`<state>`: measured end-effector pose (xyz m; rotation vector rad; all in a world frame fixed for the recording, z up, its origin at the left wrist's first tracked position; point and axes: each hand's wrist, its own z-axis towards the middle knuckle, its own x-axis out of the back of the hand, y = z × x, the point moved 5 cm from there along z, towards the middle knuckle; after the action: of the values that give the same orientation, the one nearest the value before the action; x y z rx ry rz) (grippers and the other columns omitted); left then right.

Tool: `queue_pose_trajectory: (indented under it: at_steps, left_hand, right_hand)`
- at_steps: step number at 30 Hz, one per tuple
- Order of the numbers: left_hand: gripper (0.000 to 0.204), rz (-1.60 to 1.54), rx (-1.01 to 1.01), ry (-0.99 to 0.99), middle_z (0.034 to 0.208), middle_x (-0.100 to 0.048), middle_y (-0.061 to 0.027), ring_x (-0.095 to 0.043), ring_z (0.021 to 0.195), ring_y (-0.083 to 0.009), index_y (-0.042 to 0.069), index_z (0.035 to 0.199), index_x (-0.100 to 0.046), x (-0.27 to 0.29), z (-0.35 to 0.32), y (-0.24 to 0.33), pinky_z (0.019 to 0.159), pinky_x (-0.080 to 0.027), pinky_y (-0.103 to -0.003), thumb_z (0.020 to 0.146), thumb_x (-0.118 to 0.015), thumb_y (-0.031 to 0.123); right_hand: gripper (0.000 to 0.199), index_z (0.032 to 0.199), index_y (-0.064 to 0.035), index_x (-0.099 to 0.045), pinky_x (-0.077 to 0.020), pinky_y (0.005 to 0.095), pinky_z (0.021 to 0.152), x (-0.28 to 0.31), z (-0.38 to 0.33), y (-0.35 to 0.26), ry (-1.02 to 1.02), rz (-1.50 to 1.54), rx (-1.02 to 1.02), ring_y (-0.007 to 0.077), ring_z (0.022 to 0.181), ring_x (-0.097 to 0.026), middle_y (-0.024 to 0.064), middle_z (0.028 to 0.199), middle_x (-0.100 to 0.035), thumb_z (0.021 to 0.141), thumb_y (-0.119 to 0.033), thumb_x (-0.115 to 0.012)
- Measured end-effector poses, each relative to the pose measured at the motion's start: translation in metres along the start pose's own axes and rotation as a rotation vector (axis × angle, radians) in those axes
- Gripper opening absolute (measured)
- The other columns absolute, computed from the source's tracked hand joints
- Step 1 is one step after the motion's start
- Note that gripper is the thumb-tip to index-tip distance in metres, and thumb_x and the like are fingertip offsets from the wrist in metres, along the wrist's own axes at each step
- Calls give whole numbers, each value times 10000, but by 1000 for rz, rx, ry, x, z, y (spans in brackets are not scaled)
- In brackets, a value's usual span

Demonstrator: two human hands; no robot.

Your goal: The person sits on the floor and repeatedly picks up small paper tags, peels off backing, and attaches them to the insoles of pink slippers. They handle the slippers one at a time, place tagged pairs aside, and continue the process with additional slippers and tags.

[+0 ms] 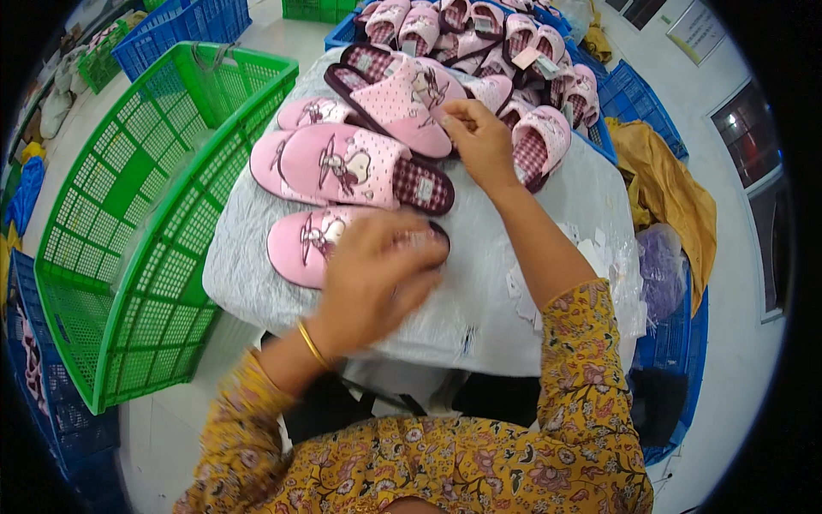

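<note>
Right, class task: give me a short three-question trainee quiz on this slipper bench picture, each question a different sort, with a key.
1. True or false: the left hand rests on the nearest pink slipper.
2. Multiple choice: the empty crate to the person's left is A) blue B) green C) yellow.
3. Short answer: what does the right hand touch?

Key
1. True; it covers that slipper's heel end on the grey-covered table.
2. B, green.
3. The pink dotted slipper lying on top of the ones spread on the table, near the slippers heaped in the blue crate behind.
</note>
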<state>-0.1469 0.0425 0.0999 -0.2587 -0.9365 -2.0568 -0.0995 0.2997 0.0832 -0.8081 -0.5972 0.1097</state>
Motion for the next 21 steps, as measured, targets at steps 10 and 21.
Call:
queue_pose_trajectory:
  at_steps: [10, 21]
  left_hand:
    - [328, 995, -113, -664, 1342, -480, -115, -473, 1216, -309, 93, 1018, -722, -38, 48, -75, 905, -464, -492, 762, -756, 296]
    - [174, 1088, -410, -735, 1161, -595, -84, -532, 1158, -249, 63, 862, -731, -41, 70, -1, 974, -431, -401, 783, -673, 207]
  right_hand:
    - [183, 1083, -13, -678, -491, 218, 697, 103, -132, -16, 137, 82, -335, 54, 747, -588, 0, 872, -684, 918, -93, -677]
    - [163, 1072, -11, -684, -500, 224, 704, 226, -260, -21, 365, -95, -442, 58, 754, -600, 9, 864, -679, 920, -68, -669]
